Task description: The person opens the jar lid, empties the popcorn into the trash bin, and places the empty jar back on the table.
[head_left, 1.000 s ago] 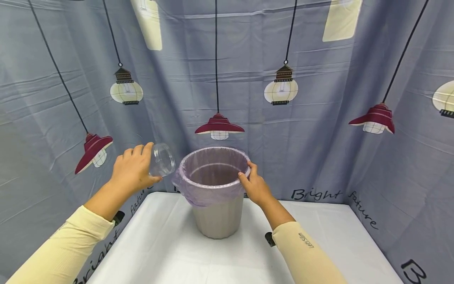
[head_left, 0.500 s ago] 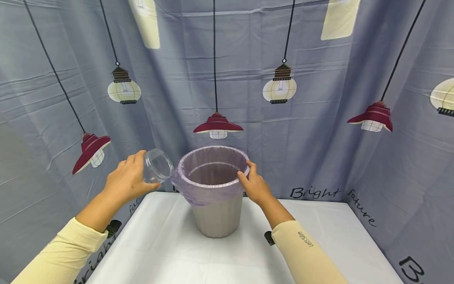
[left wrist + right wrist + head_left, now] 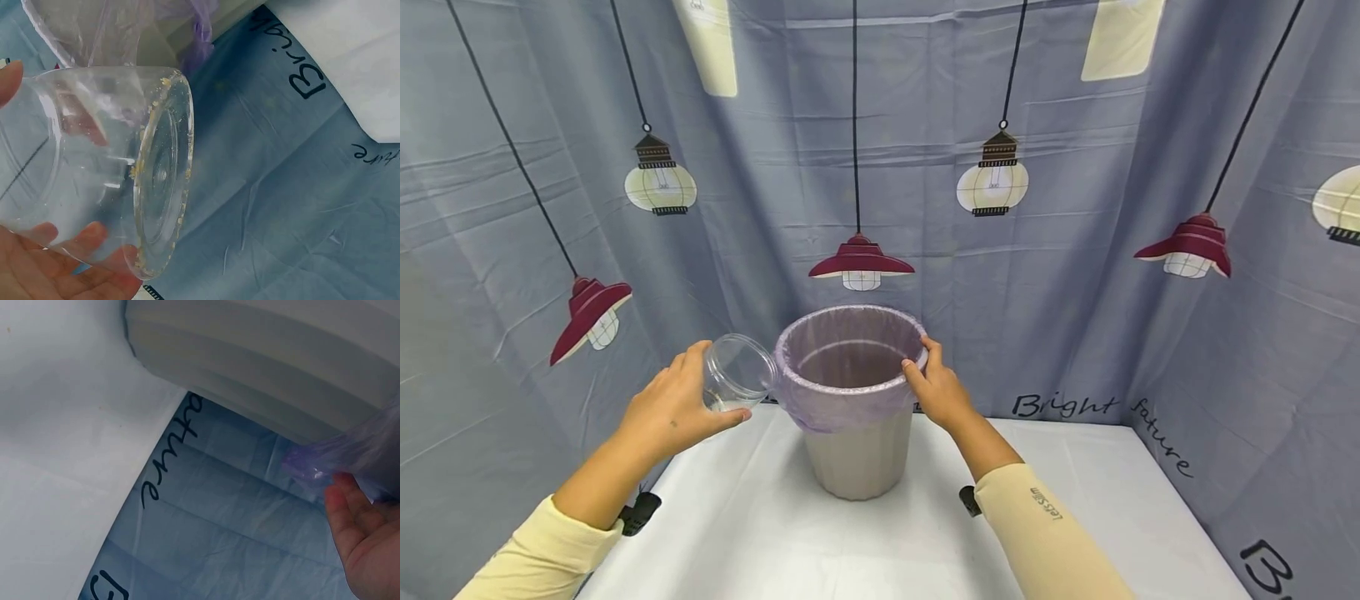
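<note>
My left hand [image 3: 673, 408] holds a clear plastic jar [image 3: 739, 372] on its side, with the jar's open mouth toward the bin. Yellowish crumbs [image 3: 137, 170] cling around the inside edge of the jar's base in the left wrist view. A beige trash bin [image 3: 859, 462] stands upright on the table, lined with a thin purple bag [image 3: 842, 412] folded over its rim. My right hand [image 3: 942, 388] grips the bin's rim at the right, thumb and fingers over the bag. The right wrist view catches loose bag film [image 3: 306, 465] beside these fingers; the bin's bottom inside is hidden.
A white-covered table [image 3: 1022, 517] carries the bin near its back edge. Blue-grey curtain [image 3: 1060, 317] printed with lamps and lettering surrounds the table at the back and sides. Small black wrist devices [image 3: 642, 512] sit under both forearms.
My left hand has lowered and tilted the jar, its mouth now turned more into view and close to the bin's left rim. The right hand and bin have stayed in place.
</note>
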A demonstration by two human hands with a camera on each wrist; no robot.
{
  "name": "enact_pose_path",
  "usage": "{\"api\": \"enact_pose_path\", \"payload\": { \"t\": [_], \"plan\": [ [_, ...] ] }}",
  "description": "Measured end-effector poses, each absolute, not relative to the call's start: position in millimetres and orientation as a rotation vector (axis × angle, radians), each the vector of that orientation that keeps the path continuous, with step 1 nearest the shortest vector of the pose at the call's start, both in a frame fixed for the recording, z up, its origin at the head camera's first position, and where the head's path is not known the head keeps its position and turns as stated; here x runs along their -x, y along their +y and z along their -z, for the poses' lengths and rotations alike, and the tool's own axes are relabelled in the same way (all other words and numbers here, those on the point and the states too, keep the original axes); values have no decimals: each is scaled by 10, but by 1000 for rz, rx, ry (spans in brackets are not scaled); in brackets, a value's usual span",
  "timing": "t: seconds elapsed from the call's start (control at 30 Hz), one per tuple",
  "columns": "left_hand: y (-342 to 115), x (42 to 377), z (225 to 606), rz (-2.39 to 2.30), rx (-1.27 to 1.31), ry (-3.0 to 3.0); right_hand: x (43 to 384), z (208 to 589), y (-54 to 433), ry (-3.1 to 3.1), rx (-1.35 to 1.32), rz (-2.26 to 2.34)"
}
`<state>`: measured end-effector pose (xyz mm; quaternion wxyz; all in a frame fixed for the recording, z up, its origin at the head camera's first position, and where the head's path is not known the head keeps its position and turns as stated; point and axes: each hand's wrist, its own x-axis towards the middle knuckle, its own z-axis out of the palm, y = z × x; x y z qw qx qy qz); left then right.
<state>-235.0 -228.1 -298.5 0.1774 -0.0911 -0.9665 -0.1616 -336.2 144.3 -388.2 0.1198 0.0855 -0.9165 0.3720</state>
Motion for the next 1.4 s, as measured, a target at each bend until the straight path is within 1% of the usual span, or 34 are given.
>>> {"api": "enact_pose_path", "payload": {
  "t": [0.5, 0.8, 1.03, 1.4],
  "plan": [
    [-2088, 2258, 3170, 571, 330, -2719, 3361, 3875, 1444, -2685, -235, -1089],
    [-1897, 2185, 3304, 708, 381, -2706, 3376, 3874, 1440, -2692, -223, -1082],
    [-1739, 2139, 3350, 730, 419, -2712, 3377, 3859, 1450, -2681, -237, -1088],
    [-1506, 2012, 3478, 945, 467, -2728, 3393, 3881, 1451, -2681, -243, -1081]
  ]
}}
